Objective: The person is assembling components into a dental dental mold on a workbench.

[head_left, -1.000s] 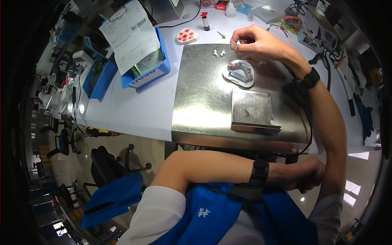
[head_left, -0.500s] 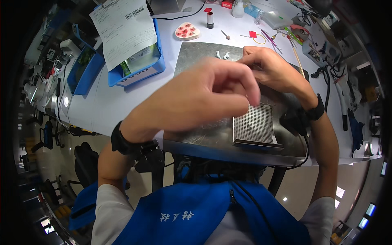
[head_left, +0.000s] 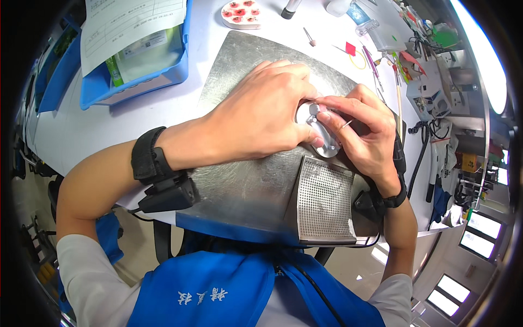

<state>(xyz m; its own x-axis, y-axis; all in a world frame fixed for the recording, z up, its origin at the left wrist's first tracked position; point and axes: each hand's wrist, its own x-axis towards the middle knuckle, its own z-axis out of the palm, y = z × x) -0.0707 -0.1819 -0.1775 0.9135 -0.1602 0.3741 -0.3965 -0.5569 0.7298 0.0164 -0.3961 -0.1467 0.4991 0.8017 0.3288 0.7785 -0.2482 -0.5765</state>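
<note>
A pale grey oval piece (head_left: pixel 325 143) with small rounded knobs on it is between my hands, over the metal plate (head_left: pixel 234 201). My left hand (head_left: pixel 261 111) comes in from the left, thumb and fingers closed around its near and left edge. My right hand (head_left: pixel 366 131) is closed at its right side, with thumb and forefinger pinching at a small knob (head_left: pixel 315 109) at the top. A thin pale tip (head_left: pixel 347 124) sticks out beside the right fingers; what it belongs to is hidden. Just below, a perforated metal tray (head_left: pixel 325 201) rests at the plate's near edge.
A blue bin (head_left: pixel 185 60) with papers and packets stands at the left. Beyond the plate are a white block with red spots (head_left: pixel 241 13), a small brush (head_left: pixel 309 37), a red square tag (head_left: pixel 350 49) and several thin tools. Cables (head_left: pixel 425 147) hang at the right.
My left hand has moved away from me and closed on the oval piece, where both hands now meet. The view has shifted, and the perforated tray appears lower.
</note>
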